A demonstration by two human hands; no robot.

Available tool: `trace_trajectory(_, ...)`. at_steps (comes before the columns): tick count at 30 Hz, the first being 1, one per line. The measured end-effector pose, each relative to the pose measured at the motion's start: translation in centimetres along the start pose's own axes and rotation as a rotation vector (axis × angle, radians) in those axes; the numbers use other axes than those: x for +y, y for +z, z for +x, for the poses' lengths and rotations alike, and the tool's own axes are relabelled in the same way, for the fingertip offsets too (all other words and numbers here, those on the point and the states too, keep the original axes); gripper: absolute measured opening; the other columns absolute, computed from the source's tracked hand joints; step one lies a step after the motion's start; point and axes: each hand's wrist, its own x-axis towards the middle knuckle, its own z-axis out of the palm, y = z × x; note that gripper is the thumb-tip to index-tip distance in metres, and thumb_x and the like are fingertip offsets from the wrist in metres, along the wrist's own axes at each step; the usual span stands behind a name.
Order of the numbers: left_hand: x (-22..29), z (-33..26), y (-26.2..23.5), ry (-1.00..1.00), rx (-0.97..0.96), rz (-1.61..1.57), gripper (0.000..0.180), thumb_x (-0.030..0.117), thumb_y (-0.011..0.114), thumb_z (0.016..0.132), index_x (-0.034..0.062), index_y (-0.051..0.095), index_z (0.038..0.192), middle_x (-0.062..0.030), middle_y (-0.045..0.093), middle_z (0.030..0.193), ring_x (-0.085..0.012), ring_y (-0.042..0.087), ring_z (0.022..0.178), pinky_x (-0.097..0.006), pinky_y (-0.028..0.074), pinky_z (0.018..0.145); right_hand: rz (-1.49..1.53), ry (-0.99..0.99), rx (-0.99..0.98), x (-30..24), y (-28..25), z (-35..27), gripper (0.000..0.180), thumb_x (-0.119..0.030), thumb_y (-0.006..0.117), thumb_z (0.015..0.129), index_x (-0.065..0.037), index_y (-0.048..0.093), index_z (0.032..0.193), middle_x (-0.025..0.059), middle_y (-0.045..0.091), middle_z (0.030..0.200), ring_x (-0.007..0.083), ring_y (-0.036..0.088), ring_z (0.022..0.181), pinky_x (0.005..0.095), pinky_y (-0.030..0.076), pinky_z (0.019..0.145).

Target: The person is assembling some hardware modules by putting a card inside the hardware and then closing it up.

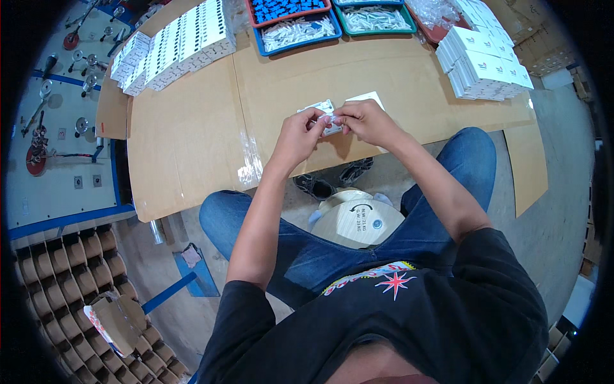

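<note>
Small pale piece [330, 120], too covered for me to tell its kind, is pinched between the closed fingers [343, 119] of left hand [302, 136] and right hand [368, 123], above a white box [324, 105] by the surface [192, 144]'s near edge. I judge it light and perhaps slippery, so I'd hold its ends gently. Along the far edge, I see a red tray [291, 18] of blue pieces [281, 9], a blue tray [300, 47] and green tray [381, 32] of white sticks [297, 34], and a brownish-red tray [430, 29] holding clear plastic [439, 9].
</note>
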Motion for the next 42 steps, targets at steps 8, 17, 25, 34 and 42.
trace_trajectory(8,-0.5,0.6,-0.8,0.060,0.166,0.122,0.022,0.018,0.067,0.100,-0.0005,0.071,0.111,-0.0057,0.073,0.086,-0.0093,0.063,0.074,-0.027,0.051,0.067,-0.064,-0.131,0.078,0.6,-0.1,1.8,0.020,-0.002,0.065,0.096,-0.001,0.073,0.114,0.0073,0.070,0.086,0.0122,0.068,0.077,0.0281,0.055,0.066)
trace_trajectory(17,-2.6,1.0,-1.1,0.033,0.226,0.307,0.027,0.022,0.074,0.092,0.0026,0.074,0.111,-0.0100,0.074,0.091,-0.0180,0.069,0.075,-0.031,0.054,0.071,-0.036,-0.059,0.096,3.6,0.9,2.8,0.015,-0.007,0.070,0.090,-0.005,0.074,0.104,0.0131,0.072,0.095,0.0259,0.071,0.082,0.0367,0.055,0.074)
trace_trajectory(25,-2.3,0.7,-1.0,0.068,0.196,0.497,0.028,0.021,0.077,0.086,0.0075,0.074,0.111,-0.0106,0.071,0.093,-0.0247,0.069,0.081,-0.038,0.055,0.073,-0.169,-0.001,0.049,3.3,1.7,2.3,0.015,-0.011,0.067,0.092,-0.005,0.069,0.106,0.0132,0.072,0.092,0.0318,0.070,0.085,0.0407,0.054,0.075)
trace_trajectory(34,-2.4,0.1,-0.5,0.105,0.245,0.553,0.021,0.018,0.073,0.088,0.0101,0.072,0.107,-0.0108,0.071,0.092,-0.0294,0.070,0.080,-0.040,0.055,0.074,-0.313,-0.054,0.021,3.2,1.6,1.7,0.013,-0.013,0.064,0.094,-0.006,0.069,0.103,0.0135,0.073,0.099,0.0339,0.070,0.093,0.0439,0.054,0.080)
trace_trajectory(42,-2.4,0.3,-0.8,0.061,0.229,0.495,0.015,0.018,0.072,0.086,0.0105,0.076,0.099,-0.0111,0.073,0.096,-0.0313,0.071,0.088,-0.042,0.056,0.078,-0.412,-0.156,0.045,3.0,2.0,1.5,0.012,-0.013,0.066,0.093,-0.004,0.070,0.101,0.0140,0.071,0.098,0.0335,0.069,0.090,0.0422,0.055,0.078)
